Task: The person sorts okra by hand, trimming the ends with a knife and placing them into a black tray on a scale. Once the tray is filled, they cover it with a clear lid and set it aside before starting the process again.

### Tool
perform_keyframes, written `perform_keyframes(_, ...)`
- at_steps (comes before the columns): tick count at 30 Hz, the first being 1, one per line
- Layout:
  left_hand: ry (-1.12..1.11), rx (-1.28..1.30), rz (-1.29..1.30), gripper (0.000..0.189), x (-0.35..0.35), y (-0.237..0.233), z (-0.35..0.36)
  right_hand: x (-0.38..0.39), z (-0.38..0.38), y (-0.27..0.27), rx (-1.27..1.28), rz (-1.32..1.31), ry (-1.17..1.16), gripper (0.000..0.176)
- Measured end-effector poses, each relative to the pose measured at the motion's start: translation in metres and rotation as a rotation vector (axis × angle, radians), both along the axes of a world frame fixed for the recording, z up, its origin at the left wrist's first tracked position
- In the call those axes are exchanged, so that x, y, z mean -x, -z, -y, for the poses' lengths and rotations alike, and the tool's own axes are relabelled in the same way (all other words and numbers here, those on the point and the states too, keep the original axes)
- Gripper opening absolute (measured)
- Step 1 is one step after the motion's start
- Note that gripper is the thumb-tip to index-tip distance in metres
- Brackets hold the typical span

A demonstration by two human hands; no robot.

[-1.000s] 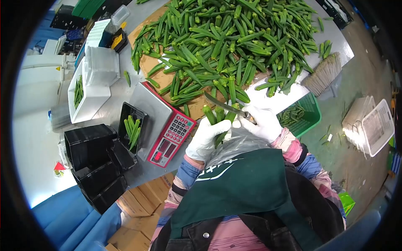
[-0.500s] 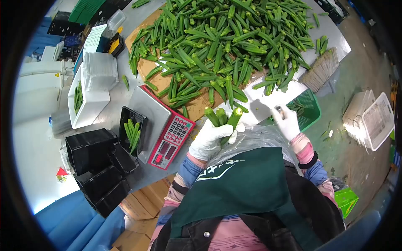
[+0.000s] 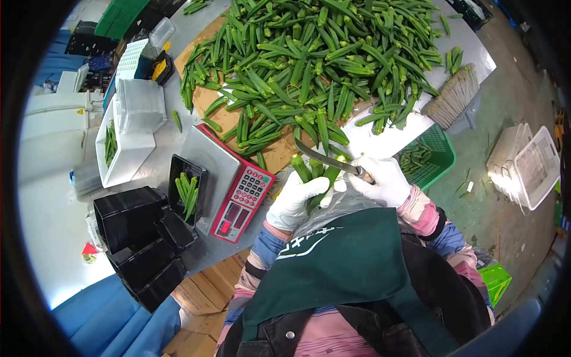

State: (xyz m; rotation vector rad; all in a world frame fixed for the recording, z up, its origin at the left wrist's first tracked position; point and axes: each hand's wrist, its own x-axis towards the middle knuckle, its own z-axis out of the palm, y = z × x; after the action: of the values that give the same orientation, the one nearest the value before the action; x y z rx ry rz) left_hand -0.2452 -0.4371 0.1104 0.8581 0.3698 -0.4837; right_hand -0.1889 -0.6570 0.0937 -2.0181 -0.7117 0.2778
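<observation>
My white-gloved left hand (image 3: 295,199) is closed around a few okra pods (image 3: 315,169), their stem ends pointing up. In my gloved right hand (image 3: 383,181) is a knife (image 3: 326,157); its curved blade reaches left across the tops of the held pods. A large heap of okra (image 3: 321,65) lies on cardboard (image 3: 208,101) just beyond both hands. To the left of my left hand sits a red scale (image 3: 244,199) with a metal plate.
A black tray (image 3: 201,175) with okra stands left of the scale, beside stacked black trays (image 3: 128,214). Clear containers (image 3: 141,101) and a white bin (image 3: 125,156) are farther left. A brush (image 3: 453,98) and a green basket (image 3: 443,159) are on the right.
My right hand has moved left toward my left hand, and the knife blade now shows over the held okra. My left hand keeps its hold in nearly the same place.
</observation>
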Motion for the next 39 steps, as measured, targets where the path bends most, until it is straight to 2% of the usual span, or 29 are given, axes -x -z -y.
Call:
perform_keyframes(6, 0.074, -0.001, 0.019, 0.05, -0.003, -0.001, -0.004, -0.001, 0.007, 0.001, 0.054, -0.06, -0.041, 0.02)
perform_keyframes(8, 0.104, 0.047, 0.03, 0.052, -0.002, 0.004, -0.006, 0.0, 0.01, 0.012, 0.091, -0.134, -0.041, 0.026)
perform_keyframes(10, 0.109, 0.124, 0.033, 0.055, 0.001, 0.001, -0.009, -0.005, 0.016, 0.036, 0.195, -0.103, 0.137, 0.025)
perform_keyframes(11, 0.109, 0.161, 0.041, 0.057, -0.001, 0.0, -0.011, -0.001, 0.024, 0.066, 0.247, -0.116, 0.195, 0.025)
perform_keyframes(14, 0.068, 0.092, 0.024, 0.06, -0.001, 0.009, -0.012, 0.001, 0.022, 0.066, 0.313, -0.256, 0.166, 0.027)
perform_keyframes(17, -0.01, 0.088, 0.025, 0.055, -0.003, 0.005, -0.008, -0.003, 0.005, 0.096, 0.393, -0.105, -0.043, 0.033)
perform_keyframes(19, -0.046, 0.108, 0.006, 0.051, -0.005, 0.004, -0.009, -0.006, -0.013, 0.107, 0.451, -0.159, -0.149, 0.033)
perform_keyframes(21, -0.141, 0.012, -0.034, 0.052, -0.005, 0.003, -0.006, -0.009, -0.029, 0.107, 0.502, -0.201, -0.272, 0.032)
perform_keyframes(24, -0.196, 0.0, -0.059, 0.057, -0.006, 0.014, -0.013, -0.008, -0.043, 0.107, 0.479, -0.254, -0.28, 0.03)
perform_keyframes(25, -0.23, 0.029, -0.062, 0.058, -0.007, 0.016, -0.013, -0.004, -0.045, 0.124, 0.295, -0.145, -0.243, 0.033)
perform_keyframes(26, -0.265, 0.058, -0.065, 0.058, -0.008, 0.018, -0.013, -0.002, -0.041, 0.139, 0.283, -0.088, -0.234, 0.034)
perform_keyframes(28, -0.31, 0.123, -0.053, 0.059, -0.009, 0.022, -0.015, -0.007, -0.041, 0.123, 0.256, 0.019, -0.218, 0.034)
perform_keyframes(31, -0.317, 0.162, -0.041, 0.06, -0.008, 0.028, -0.019, -0.009, -0.041, 0.107, 0.1, -0.041, -0.086, 0.034)
perform_keyframes(34, -0.285, 0.12, -0.044, 0.058, -0.011, 0.023, -0.015, -0.018, -0.043, 0.075, -0.068, -0.397, 0.021, 0.03)
perform_keyframes(39, -0.277, 0.001, -0.03, 0.048, -0.014, 0.026, -0.002, -0.02, -0.049, 0.072, -0.327, -0.691, 0.115, 0.034)
